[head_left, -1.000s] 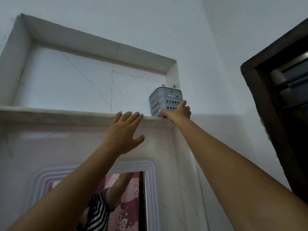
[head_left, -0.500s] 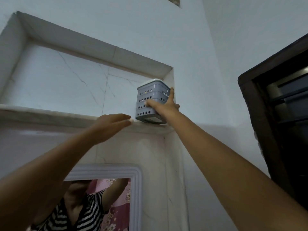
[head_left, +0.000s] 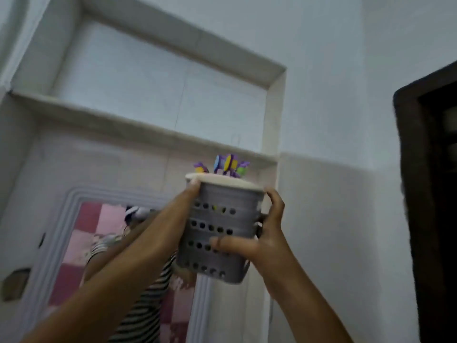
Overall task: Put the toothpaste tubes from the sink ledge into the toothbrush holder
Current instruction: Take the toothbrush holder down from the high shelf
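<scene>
A grey perforated toothbrush holder (head_left: 220, 226) with a white rim is held in the air in front of me, below the wall shelf. My left hand (head_left: 189, 194) grips its left side near the rim. My right hand (head_left: 262, 243) wraps its right side, thumb across the front. Colourful toothbrush ends (head_left: 227, 167) in purple, yellow and green stick out of the top. No toothpaste tube or sink ledge is in view.
A marble shelf (head_left: 138, 129) in a recessed wall niche sits above. Below it a framed mirror (head_left: 103, 243) reflects a person in a striped top. A dark wooden door frame (head_left: 420, 194) stands at the right.
The holder has come off the right end of the shelf and down toward me. My left hand, open and empty before, now grips it along with my right.
</scene>
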